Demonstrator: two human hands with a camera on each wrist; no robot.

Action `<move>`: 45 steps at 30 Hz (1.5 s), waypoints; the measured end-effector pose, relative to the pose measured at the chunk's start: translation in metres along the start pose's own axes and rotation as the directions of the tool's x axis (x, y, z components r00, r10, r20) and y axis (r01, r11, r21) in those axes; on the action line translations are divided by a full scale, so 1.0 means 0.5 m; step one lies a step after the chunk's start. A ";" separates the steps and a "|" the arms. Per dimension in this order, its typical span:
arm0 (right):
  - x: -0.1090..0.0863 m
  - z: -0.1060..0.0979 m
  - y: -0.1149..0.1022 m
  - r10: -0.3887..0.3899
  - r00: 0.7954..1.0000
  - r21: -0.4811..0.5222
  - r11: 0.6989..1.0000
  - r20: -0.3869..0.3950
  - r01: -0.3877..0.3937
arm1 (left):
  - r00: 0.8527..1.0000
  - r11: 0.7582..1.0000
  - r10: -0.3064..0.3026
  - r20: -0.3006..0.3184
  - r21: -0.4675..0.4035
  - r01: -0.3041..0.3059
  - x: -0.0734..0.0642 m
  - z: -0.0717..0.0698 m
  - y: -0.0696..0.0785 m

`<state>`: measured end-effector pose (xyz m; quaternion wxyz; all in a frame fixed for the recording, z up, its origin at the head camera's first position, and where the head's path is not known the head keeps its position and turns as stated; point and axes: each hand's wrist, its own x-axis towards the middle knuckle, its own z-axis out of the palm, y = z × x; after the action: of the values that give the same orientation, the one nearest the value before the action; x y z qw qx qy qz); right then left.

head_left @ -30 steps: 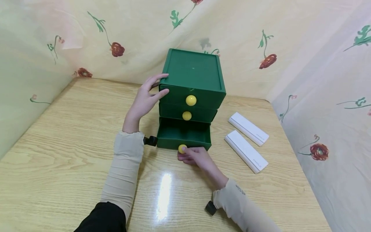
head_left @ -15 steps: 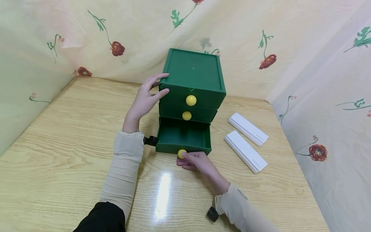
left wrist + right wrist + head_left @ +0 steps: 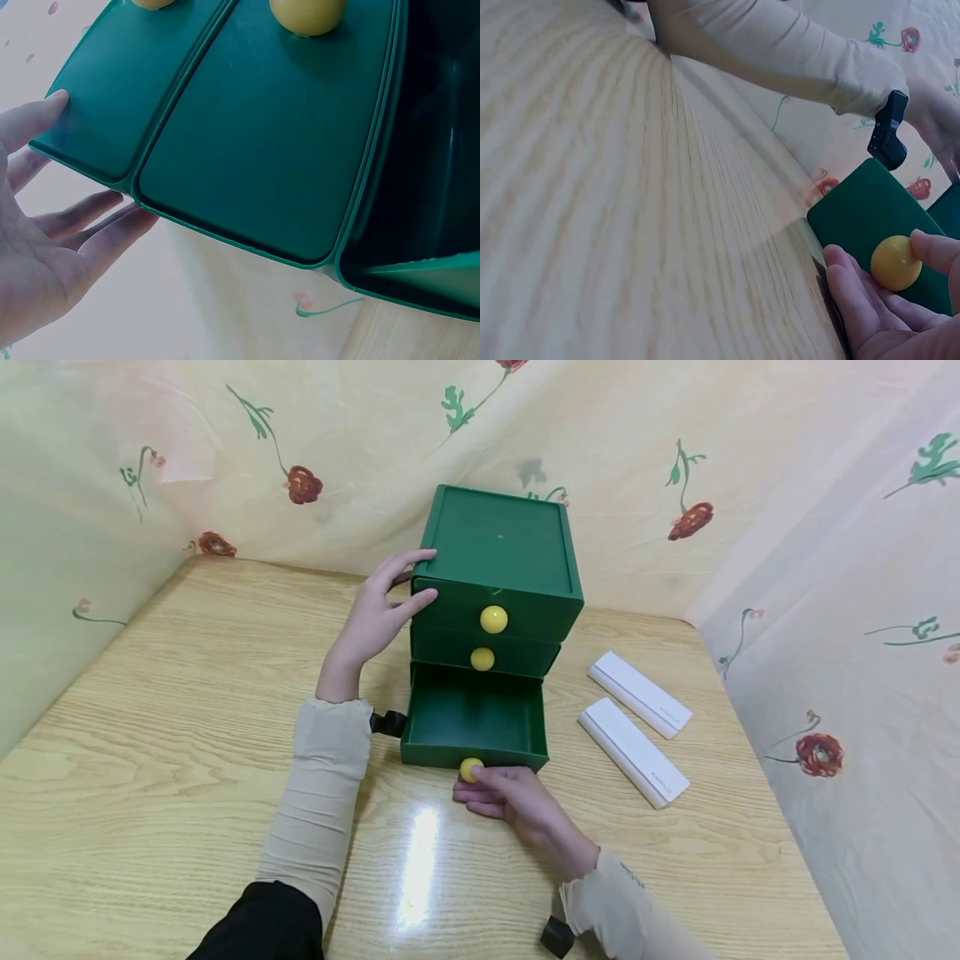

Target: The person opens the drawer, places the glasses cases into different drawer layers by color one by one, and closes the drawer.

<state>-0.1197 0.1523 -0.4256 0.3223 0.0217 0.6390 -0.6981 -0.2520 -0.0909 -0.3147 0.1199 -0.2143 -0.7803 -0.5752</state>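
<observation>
A green drawer cabinet (image 3: 501, 539) with three drawers and round yellow knobs stands at the middle of the table. Its bottom drawer (image 3: 476, 718) is pulled out and shows a bare inside. Low at the front, my right hand (image 3: 517, 793) pinches that drawer's yellow knob (image 3: 896, 262) between thumb and fingers. My left hand (image 3: 375, 614) rests against the cabinet's upper left corner, thumb on the top drawer front (image 3: 120, 90) and the other fingers along the side, nearly straight. The middle drawer (image 3: 262, 135) and the top one are closed.
Two long white boxes (image 3: 639, 693) with dark lettering lie slanted on the wooden table (image 3: 187, 735), right of the cabinet. A flowered cloth (image 3: 622, 468) hangs behind and at both sides. Each wrist carries a small black camera (image 3: 388, 723).
My right hand has moved toward the front edge with the knob, and the bottom drawer has slid farther out. My left hand has stayed at the cabinet's corner.
</observation>
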 end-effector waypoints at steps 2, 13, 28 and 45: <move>-0.001 0.001 0.002 0.004 1.000 0.028 1.000 0.010 -0.004 | 1.000 1.000 -0.003 0.000 0.002 0.003 0.000 -0.001 0.000; -0.015 0.006 0.007 0.036 0.998 0.144 0.989 0.052 -0.043 | 1.000 1.000 -0.017 0.000 0.002 0.017 0.002 -0.002 -0.001; -0.027 0.026 0.016 0.050 0.997 0.183 0.981 0.058 -0.060 | 1.000 1.000 -0.005 0.001 0.004 0.005 0.001 -0.001 0.004; -0.032 0.025 0.016 0.066 0.996 0.171 0.982 0.060 -0.075 | 1.000 1.000 -0.014 0.004 -0.004 0.014 0.003 -0.001 -0.001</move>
<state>-0.0985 0.1477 -0.4235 0.3606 0.0534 0.5661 -0.7394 -0.2536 -0.0913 -0.3143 0.1136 -0.2101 -0.7808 -0.5773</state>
